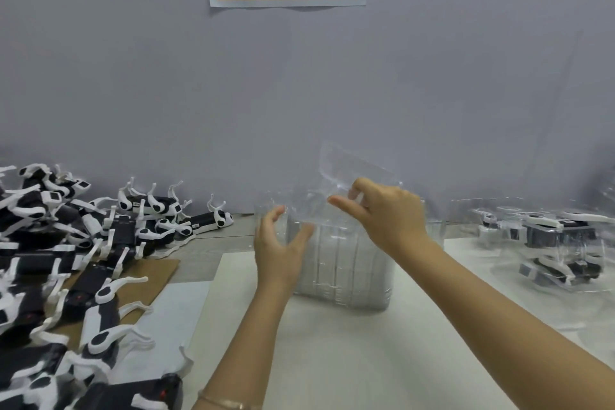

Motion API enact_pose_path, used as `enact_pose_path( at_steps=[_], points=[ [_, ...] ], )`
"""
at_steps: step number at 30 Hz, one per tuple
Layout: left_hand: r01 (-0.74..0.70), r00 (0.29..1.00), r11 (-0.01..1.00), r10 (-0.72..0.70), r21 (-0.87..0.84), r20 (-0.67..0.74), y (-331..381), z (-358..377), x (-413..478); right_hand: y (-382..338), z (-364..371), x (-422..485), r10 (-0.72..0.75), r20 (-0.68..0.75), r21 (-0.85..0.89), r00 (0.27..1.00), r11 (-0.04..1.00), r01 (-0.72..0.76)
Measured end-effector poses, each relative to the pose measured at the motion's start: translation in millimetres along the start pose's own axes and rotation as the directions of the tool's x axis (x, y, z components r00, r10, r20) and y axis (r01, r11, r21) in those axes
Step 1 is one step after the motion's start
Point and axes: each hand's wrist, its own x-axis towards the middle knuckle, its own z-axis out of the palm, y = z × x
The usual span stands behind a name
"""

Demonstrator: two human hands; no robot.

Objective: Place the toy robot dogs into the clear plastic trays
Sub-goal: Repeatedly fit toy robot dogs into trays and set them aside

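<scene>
Counter (349,359) spans the view. Pile of toy robot dogs (83,260) lies loose at 9 o'clock, not yet packed, within the left arm's reach. Filled trays (559,243) sit at 3 o'clock, set aside as done. Stack of clear plastic trays (346,270) stands at centre. Top tray (352,166) is tilted up off it at 12 o'clock, likely being peeled free. Right hand (389,213) pinches that tray. Left hand (278,243) cups the stack's 10 o'clock corner, probably steadying it; actual grip cannot be told.
</scene>
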Motion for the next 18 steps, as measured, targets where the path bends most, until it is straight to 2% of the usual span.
enact_pose_path(
  at_steps=[3,5,7,9,11,13,14,16,17,18],
  points=[
    [0.006,0.994,1.0,-0.007,0.007,0.107,8,12,15,2,-28,17,0.115,-0.096,0.088,0.989,0.99,-0.107],
    [0.02,0.986,0.994,-0.037,0.108,0.163,5,17,19,9,-55,25,0.202,-0.176,0.18,0.963,0.969,-0.171],
    [0.045,0.97,0.972,-0.098,0.232,0.222,-3,18,19,15,-81,22,0.242,-0.261,0.291,0.935,0.943,-0.163],
    [0.088,0.954,0.96,-0.158,0.267,0.254,-6,16,17,15,-102,8,0.187,-0.327,0.311,0.926,0.947,-0.082],
    [0.141,0.946,0.956,-0.207,0.258,0.249,-4,15,12,9,-112,-13,0.052,-0.347,0.194,0.936,0.981,0.018],
    [0.13,0.968,0.934,-0.191,0.332,0.16,2,21,4,2,-113,-35,-0.104,-0.334,0.018,0.937,0.993,0.117],
    [0.098,0.988,0.935,-0.132,0.34,0.077,6,23,-4,-2,-110,-45,-0.186,-0.326,-0.072,0.927,0.982,0.172],
    [-0.022,0.995,0.988,0.036,0.152,-0.09,17,22,-22,-6,-101,-61,-0.332,-0.298,-0.208,0.895,0.937,0.279],
    [-0.055,0.988,0.998,0.053,-0.012,-0.144,22,17,-33,-8,-96,-68,-0.381,-0.275,-0.24,0.883,0.916,0.32],
    [-0.038,0.989,0.981,0.009,-0.193,-0.147,28,9,-43,-9,-91,-76,-0.416,-0.25,-0.251,0.874,0.9,0.356]
  ],
)
